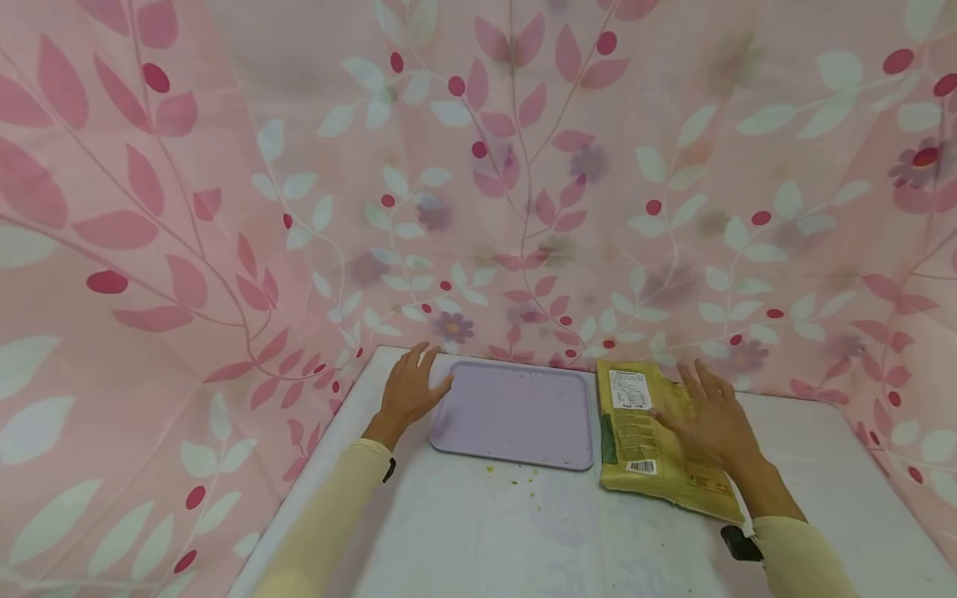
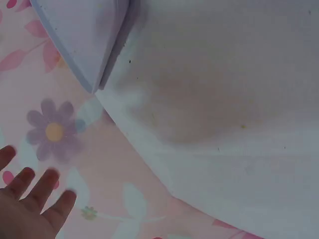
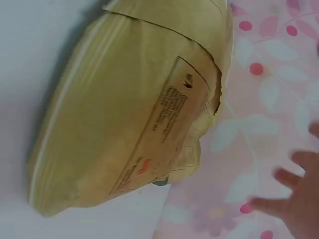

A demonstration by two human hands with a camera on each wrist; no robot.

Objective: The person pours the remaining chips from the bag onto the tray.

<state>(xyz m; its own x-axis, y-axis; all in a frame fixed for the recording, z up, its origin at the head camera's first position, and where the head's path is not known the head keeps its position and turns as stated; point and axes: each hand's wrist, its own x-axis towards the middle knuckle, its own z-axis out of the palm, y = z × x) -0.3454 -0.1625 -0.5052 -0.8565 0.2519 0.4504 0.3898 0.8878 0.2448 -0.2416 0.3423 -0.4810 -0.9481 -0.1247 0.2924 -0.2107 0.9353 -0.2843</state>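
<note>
A lilac rectangular tray [image 1: 516, 415] lies flat at the back of the white table, with a few crumbs on it. Right beside it lies a gold food packet [image 1: 631, 440] with a white label and a barcode; in the right wrist view the packet [image 3: 124, 99] shows a torn edge. My left hand [image 1: 409, 389] is by the tray's left rim, fingers spread, holding nothing; its fingers [image 2: 44, 188] show straight in the left wrist view. Over the packet's right side is my right hand [image 1: 714, 419], fingers extended and apart, gripping nothing.
Yellow crumbs [image 1: 516, 477] are scattered on the white tabletop [image 1: 463, 540] in front of the tray. A pink leaf-patterned curtain [image 1: 478, 208] hangs close behind the table and along both sides.
</note>
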